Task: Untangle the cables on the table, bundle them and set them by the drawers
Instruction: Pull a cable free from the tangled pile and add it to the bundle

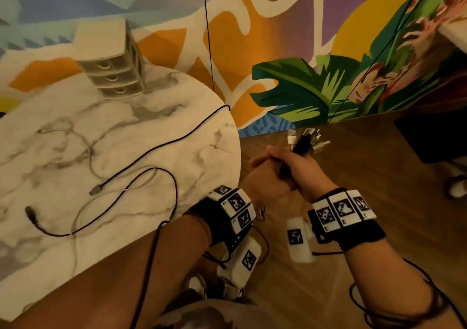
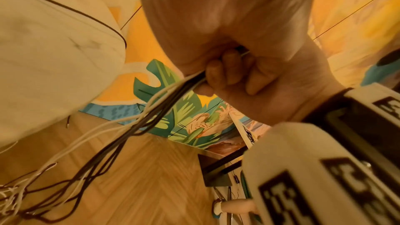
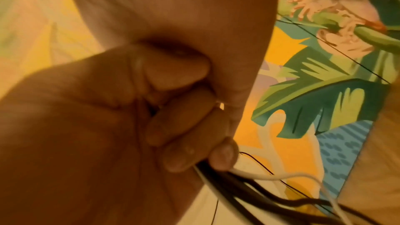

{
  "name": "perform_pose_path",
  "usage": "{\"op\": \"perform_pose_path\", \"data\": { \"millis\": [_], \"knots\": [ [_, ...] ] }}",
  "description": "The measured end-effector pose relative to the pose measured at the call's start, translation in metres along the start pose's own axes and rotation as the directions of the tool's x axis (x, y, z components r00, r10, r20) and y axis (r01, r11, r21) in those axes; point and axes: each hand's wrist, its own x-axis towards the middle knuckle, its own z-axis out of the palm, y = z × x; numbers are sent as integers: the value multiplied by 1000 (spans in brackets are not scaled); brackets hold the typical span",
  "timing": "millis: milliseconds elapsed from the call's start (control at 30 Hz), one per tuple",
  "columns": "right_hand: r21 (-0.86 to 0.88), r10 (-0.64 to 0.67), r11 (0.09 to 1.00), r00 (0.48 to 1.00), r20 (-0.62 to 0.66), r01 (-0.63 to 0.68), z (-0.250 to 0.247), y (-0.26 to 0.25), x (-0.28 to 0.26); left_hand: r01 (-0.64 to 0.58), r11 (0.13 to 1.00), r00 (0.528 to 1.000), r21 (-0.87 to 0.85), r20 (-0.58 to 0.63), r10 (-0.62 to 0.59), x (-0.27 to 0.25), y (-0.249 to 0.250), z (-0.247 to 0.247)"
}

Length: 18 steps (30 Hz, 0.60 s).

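Both hands are off the right edge of the round marble table [image 1: 207, 136], over the floor. My right hand [image 1: 303, 169] grips a bundle of black and white cables [image 1: 307, 140], whose plug ends stick up above the fist. My left hand [image 1: 262, 177] is pressed against the right and holds the same bundle just below it. In the left wrist view the cables [image 2: 151, 109] hang down towards the floor. The right wrist view shows curled fingers [image 3: 173, 117] round the cables [image 3: 227, 186]. A black cable [image 1: 156, 149], a second black cable [image 1: 174, 189] and a pale cable [image 1: 83, 152] lie loose on the table.
A small three-drawer unit [image 1: 113, 76] stands at the table's far side by the painted wall. One black cable runs over the table's right edge [image 1: 227, 106]. Thin dark lines [image 1: 208, 38] hang in front of the wall. A dark object [image 1: 434, 136] sits on the floor at right.
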Motion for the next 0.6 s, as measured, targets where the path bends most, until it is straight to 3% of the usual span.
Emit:
{"op": "perform_pose_path", "data": {
  "millis": [100, 200, 233, 300, 367, 500, 600],
  "knots": [
    [-58, 9, 998, 999, -48, -12, 12, 6, 7, -18, 999, 1000, 37, -12, 19, -6, -8, -10],
    [-84, -29, 996, 994, -102, 20, 25, 9, 8, -182, 955, 983, 236, 63, 172, -16, -11, -22],
    [-65, -47, 997, 991, -125, 39, 27, 12, 7, -222, 930, 975, 291, 45, 219, -19, -14, -29],
    [-37, -89, 996, 984, -154, 84, 32, 15, 4, -178, 921, 963, 347, -129, 235, -22, -16, -48],
    [-101, -159, 984, 983, -89, 149, 41, 17, 0, -170, 921, 914, 351, -294, 280, -18, -17, -64],
    [-94, -169, 982, 985, -20, 166, 60, 19, 0, -216, 891, 915, 400, -235, 328, -6, -14, -68],
    [-106, -149, 983, 989, -1, 148, 65, 22, 2, -284, 891, 886, 353, -258, 384, -10, -19, -69]
  ]
}}
